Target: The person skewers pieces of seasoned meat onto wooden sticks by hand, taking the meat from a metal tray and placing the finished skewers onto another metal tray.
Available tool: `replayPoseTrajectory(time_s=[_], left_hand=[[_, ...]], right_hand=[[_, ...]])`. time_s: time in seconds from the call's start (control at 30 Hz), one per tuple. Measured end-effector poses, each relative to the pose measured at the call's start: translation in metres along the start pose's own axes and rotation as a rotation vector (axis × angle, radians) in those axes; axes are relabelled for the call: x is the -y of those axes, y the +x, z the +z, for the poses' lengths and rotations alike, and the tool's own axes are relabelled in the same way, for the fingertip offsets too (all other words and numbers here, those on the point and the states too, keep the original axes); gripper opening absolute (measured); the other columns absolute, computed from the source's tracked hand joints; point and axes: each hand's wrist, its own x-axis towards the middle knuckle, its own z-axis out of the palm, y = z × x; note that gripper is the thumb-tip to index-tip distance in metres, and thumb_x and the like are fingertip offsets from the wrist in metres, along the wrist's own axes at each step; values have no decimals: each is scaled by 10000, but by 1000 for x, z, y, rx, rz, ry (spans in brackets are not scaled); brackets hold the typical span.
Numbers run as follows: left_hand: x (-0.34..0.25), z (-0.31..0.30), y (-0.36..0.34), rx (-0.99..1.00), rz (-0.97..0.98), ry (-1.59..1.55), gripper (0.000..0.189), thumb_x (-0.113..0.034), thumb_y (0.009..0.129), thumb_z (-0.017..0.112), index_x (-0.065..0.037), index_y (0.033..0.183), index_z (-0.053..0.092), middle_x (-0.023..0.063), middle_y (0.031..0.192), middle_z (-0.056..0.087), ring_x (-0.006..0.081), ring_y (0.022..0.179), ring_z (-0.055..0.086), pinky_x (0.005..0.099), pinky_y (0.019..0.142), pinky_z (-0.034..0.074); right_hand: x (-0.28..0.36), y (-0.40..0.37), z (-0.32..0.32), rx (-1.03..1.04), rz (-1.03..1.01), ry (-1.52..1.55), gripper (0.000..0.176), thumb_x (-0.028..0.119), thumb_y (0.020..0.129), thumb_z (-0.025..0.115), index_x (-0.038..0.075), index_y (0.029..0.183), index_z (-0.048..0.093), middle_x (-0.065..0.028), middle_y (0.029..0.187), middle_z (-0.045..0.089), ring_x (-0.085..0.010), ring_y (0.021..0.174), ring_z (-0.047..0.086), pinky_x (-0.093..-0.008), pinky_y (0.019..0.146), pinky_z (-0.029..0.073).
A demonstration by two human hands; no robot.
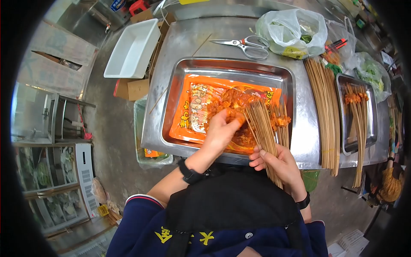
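Note:
My right hand (pixel 278 165) is wrapped around a thick bundle of thin bamboo skewers (pixel 262 130), tilted with their upper ends over the tray. My left hand (pixel 222 130) has its fingertips pinched together on a piece of red, sauce-coated meat (pixel 234 115), close to the skewers' upper ends. Beneath both hands a steel tray (pixel 171 85) holds an orange printed packet (pixel 182 113) with more marinated meat (pixel 233 97) lying on it. At the tray's right side rest several skewers with meat threaded on their ends (pixel 280 121), partly hidden by the bundle.
Scissors (pixel 246 44) lie behind the tray on the steel table (pixel 184 38). To the right are a long pile of skewers (pixel 323 111) and a smaller tray (pixel 371 124) with loaded skewers (pixel 358 113). Plastic bags of greens (pixel 293 32) stand at the back; a white bin (pixel 132 49) is left.

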Motion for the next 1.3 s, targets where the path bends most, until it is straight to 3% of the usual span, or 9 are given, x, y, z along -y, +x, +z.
replayPoseTrajectory(time_s=[0.17, 0.6, 0.87, 0.97, 1.3], left_hand=[[-22, -4, -16, 210, -152, -278, 187, -189, 857, 539, -20, 926, 579, 43, 772, 608, 93, 662, 562, 205, 581, 447], [-13, -3, -10, 189, -210, -370, 170, -158, 838, 567, -17, 935, 567, 45, 785, 607, 111, 655, 582, 225, 590, 483], [-16, -1, -8, 304, -251, -520, 197, -128, 842, 557, -41, 1019, 549, 35, 880, 603, 111, 719, 590, 230, 624, 494], [-16, 2, -10, 224, -238, -451, 198, -132, 846, 549, -17, 1006, 534, 38, 833, 598, 90, 679, 581, 215, 604, 495], [-15, 2, -11, 150, -224, -398, 185, -101, 848, 518, -12, 1011, 527, 52, 864, 605, 81, 693, 572, 217, 662, 473]], right_hand=[[3, 4, 4, 6, 41, -77, 245, 131, 866, 502, -55, 1025, 514, -129, 883, 598, -163, 768, 612, -242, 659, 499], [4, 3, 3, -2, 37, -130, 241, 121, 863, 512, -39, 1043, 524, -115, 870, 601, -146, 758, 612, -225, 650, 495], [5, 4, 3, 10, 46, -106, 272, 131, 862, 515, -34, 1078, 508, -113, 862, 602, -143, 739, 612, -225, 637, 497], [8, -1, 6, -108, 44, -44, 266, 108, 851, 530, -37, 1070, 488, -113, 841, 597, -143, 724, 611, -228, 615, 502], [6, 1, 2, -107, 6, -146, 197, 59, 830, 553, -33, 990, 485, -89, 780, 585, -136, 635, 605, -225, 566, 508]])
